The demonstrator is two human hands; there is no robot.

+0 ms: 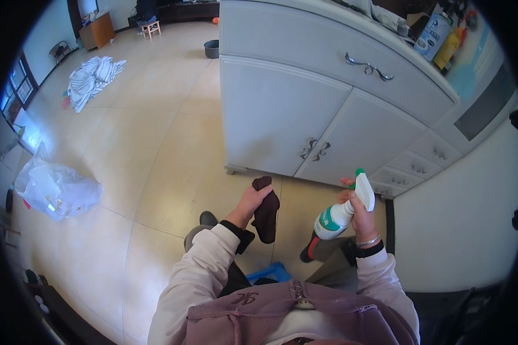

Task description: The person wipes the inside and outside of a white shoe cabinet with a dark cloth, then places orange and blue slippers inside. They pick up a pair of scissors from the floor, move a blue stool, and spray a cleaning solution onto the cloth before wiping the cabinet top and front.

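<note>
A dark maroon cloth, perhaps a sock, hangs from my left hand (pixel 252 201), pinched between thumb and fingers. The cloth (pixel 266 217) is held over the floor in front of the white cabinet. My right hand (pixel 361 215) grips a white spray bottle (pixel 333 221) with a green-and-white label, its trigger head and green nozzle tilted up towards the cabinet doors. Some fingers are partly hidden behind the trigger. The two hands are apart. Below them, a blue plastic object (pixel 271 271) lies between my legs, partly covered by my clothing.
The white cabinet (pixel 285 108) stands ahead, with cans and bottles on top at right. A filled plastic bag (pixel 60 189) is on the floor at left, a striped cloth (pixel 93 79) farther off. A grey basin (pixel 212 48) stands beyond the cabinet; a person (pixel 146 10) is near a stool (pixel 151 28).
</note>
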